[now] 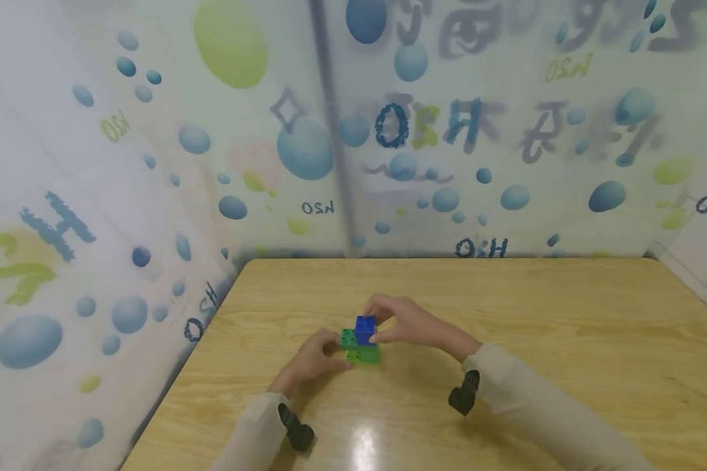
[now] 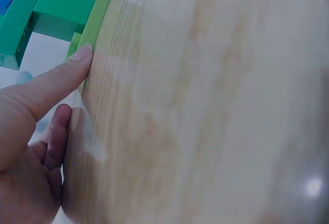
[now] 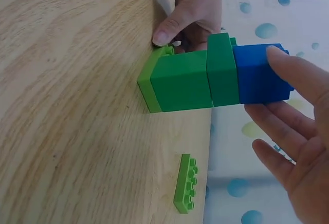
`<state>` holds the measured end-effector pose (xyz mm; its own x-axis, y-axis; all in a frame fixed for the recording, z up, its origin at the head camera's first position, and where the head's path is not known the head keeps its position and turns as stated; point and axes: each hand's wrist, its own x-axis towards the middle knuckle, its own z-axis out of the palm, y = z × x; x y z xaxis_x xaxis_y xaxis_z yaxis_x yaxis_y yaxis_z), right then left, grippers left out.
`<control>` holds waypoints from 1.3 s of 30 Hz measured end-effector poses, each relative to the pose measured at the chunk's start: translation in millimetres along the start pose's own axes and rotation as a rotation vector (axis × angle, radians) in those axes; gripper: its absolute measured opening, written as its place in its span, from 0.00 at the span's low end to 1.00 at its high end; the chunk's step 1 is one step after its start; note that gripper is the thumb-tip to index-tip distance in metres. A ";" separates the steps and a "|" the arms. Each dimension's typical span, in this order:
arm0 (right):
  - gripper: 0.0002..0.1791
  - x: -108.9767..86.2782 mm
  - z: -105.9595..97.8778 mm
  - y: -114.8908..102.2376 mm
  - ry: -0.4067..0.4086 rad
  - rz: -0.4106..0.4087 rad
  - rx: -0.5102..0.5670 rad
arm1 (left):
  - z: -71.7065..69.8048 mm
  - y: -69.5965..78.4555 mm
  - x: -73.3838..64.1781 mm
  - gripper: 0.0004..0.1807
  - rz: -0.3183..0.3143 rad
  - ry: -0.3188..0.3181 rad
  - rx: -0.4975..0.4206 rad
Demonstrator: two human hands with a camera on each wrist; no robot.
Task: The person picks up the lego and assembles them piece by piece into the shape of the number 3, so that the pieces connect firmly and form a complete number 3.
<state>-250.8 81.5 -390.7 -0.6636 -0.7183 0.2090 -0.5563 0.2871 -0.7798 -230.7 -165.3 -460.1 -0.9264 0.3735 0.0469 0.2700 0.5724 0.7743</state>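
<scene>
A small stack of building bricks stands on the wooden table (image 1: 507, 405). Its bottom is a light green brick (image 3: 146, 86), with a green block (image 3: 184, 81) above it. A flatter green brick (image 3: 222, 72) crosses on top and overhangs to the left. Uppermost is a blue brick (image 1: 365, 330), which my right hand (image 1: 412, 320) pinches between thumb and fingers. My left hand (image 1: 315, 358) steadies the stack from the left, its thumb (image 2: 82, 54) pressed on the light green brick's end and the other fingers curled behind.
A loose light green brick (image 3: 185, 184) lies on the table beyond the stack, seen only in the right wrist view. Patterned walls (image 1: 507, 163) stand behind and to the left of the table. Each wrist wears a dark camera (image 1: 464, 394) over a pale sleeve.
</scene>
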 end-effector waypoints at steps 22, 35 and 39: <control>0.24 9.7 -23.8 89.8 0.215 0.289 0.121 | -2.0 3.6 -0.6 0.15 -0.047 -0.035 -0.005; 0.21 17.2 -5.1 103.7 0.322 0.358 0.065 | -1.6 3.2 0.6 0.13 -0.054 -0.048 -0.015; 0.19 18.2 -0.3 107.8 0.353 0.360 0.024 | -1.8 1.5 0.2 0.14 -0.072 -0.046 -0.009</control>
<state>-323.0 99.6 -470.8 -0.9423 -0.3169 0.1084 -0.2524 0.4593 -0.8517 -230.9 -165.7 -457.8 -0.9304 0.3646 -0.0378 0.2004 0.5922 0.7805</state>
